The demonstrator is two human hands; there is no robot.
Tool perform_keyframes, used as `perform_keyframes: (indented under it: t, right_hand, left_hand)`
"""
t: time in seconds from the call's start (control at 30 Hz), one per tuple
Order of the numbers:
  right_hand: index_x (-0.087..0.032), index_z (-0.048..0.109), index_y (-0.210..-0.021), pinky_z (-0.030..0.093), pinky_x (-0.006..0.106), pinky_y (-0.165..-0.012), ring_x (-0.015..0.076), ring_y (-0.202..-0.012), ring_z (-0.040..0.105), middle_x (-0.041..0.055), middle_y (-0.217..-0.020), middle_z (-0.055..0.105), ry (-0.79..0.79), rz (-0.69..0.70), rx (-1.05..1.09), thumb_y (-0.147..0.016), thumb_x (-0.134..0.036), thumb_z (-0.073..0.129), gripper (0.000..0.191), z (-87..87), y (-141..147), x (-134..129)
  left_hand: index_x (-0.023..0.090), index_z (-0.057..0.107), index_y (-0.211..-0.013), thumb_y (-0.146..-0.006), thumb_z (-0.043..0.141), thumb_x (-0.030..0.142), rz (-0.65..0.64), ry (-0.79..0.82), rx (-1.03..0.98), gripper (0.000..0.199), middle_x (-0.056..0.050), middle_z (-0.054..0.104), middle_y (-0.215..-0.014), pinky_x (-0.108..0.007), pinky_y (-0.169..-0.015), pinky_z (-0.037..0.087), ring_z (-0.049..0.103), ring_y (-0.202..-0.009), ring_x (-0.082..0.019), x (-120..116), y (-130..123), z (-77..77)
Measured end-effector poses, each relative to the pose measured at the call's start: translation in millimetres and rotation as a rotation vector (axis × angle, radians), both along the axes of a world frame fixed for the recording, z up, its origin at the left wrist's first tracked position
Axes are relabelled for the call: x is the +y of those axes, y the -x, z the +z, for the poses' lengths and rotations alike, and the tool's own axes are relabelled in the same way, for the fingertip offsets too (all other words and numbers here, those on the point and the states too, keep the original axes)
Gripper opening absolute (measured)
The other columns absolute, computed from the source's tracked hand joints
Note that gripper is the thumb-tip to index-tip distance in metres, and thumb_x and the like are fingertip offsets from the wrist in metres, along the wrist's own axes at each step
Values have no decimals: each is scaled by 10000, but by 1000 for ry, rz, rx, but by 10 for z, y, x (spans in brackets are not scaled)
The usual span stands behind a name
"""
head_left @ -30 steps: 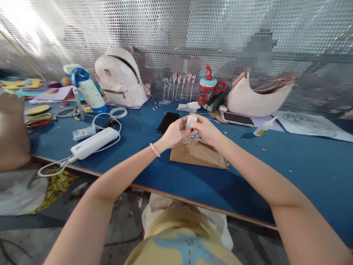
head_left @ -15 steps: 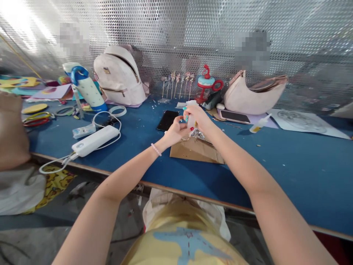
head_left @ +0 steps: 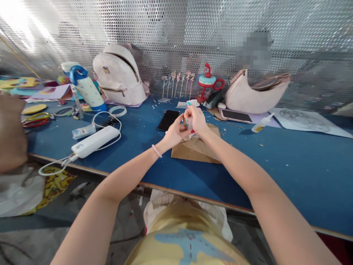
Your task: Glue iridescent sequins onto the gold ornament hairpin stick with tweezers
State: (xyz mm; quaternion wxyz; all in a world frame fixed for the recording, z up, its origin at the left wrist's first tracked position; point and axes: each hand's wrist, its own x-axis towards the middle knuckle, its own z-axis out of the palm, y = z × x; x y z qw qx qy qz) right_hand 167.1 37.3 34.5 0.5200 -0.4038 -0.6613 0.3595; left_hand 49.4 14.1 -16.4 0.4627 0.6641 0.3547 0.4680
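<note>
Left hand (head_left: 174, 134) and right hand (head_left: 198, 120) meet above a piece of brown cardboard (head_left: 193, 151), fingers bent towards each other and drawn in narrow around a small whitish object (head_left: 190, 123). Both hands appear to have hold of it; the fingers hide most of it, so its exact shape cannot be told. Teal and red polish shows on the nails, and a pale bead bracelet (head_left: 157, 151) circles the left wrist. Shiny silvery bits (head_left: 195, 135) lie on the cardboard, just below the hands.

Just left of the fingers, a black smartphone (head_left: 168, 120) lies flat on the blue tabletop (head_left: 278, 158). Further left are a white power bank (head_left: 95, 142) with a looped white cable, a roll of tape (head_left: 118, 111) and scissors (head_left: 37, 121) with yellow and red handles. Behind these, a white water bottle (head_left: 89, 92) with a blue lid leans beside a pale backpack (head_left: 118, 79).

Beyond the hands, a row of thin sticks with decorated tops (head_left: 178, 77) stands upright near a red-handled cup (head_left: 206, 81). Right of the cup, a pale shoulder bag (head_left: 256, 96) rests behind a pink-edged phone (head_left: 236, 116). A small dropper-tipped bottle (head_left: 259, 127) of yellowish liquid stands tilted near a sheet with a grey drawing (head_left: 305, 120). Perforated metal panelling (head_left: 165, 25) rises behind the table, and part of another person (head_left: 11, 134) shows blurred at the left edge.
</note>
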Motion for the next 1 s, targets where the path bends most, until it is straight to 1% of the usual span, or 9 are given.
perform_keyframes:
  t: [0.13,0.23,0.37,0.47,0.63,0.8,0.9,1.0]
  right_hand:
    - [-230,370,-433,372,299,-555,119,-475,375,-9,-438,344,-26,-36,40,-914,-549,338,578,-21,20,-2]
    - [-229,372,-426,360,305,-545,120,-474,366,-3,-435,350,-30,-61,37,-919,-546,339,587,-41,22,13]
    - [-242,365,-423,344,313,-527,129,-468,364,-1,-428,329,2,-58,26,-905,-693,230,673,-60,26,25]
    - [-243,360,-411,328,319,-513,126,-451,347,3,-428,311,6,-49,53,-863,-780,133,738,-70,38,25]
    - [-242,359,-423,303,307,-479,125,-445,323,0,-418,267,28,-82,79,-827,-822,92,755,-81,54,24]
    - [-231,453,-479,323,305,-510,132,-472,345,-2,-446,275,-14,-112,61,-897,-734,133,728,-101,49,34]
    - [-232,439,-457,335,316,-534,130,-471,340,-5,-450,271,-55,-106,64,-905,-727,131,735,-119,43,49]
    - [-228,448,-459,365,322,-553,133,-483,357,1,-449,297,-56,-71,73,-925,-692,154,720,-132,38,65]
  left_hand:
    - [111,328,-1394,-761,714,285,-50,-19,20,762,-5,677,-716,-246,-590,439,621,-630,-136,12,13,4]
    - [130,359,-1357,-772,706,299,-44,-56,69,700,11,662,-689,-232,-559,395,581,-594,-119,27,25,-2]
    - [148,400,-1311,-784,694,310,10,-116,177,625,54,603,-607,-231,-525,356,517,-532,-100,25,33,11]
    - [144,417,-1281,-790,684,296,20,-119,207,579,78,551,-555,-232,-510,340,475,-494,-89,7,30,34]
    - [148,419,-1280,-800,673,299,5,-128,207,564,58,607,-594,-238,-545,375,503,-521,-98,-20,25,67]
    - [123,381,-1362,-800,658,251,53,-152,287,639,51,630,-600,-247,-572,386,537,-544,-113,-42,24,104]
    - [106,346,-1404,-806,658,273,45,-147,277,696,32,650,-630,-245,-577,394,553,-565,-116,-33,32,96]
    - [106,329,-1423,-798,680,303,36,-132,235,743,9,675,-671,-245,-586,405,575,-594,-124,-13,43,63]
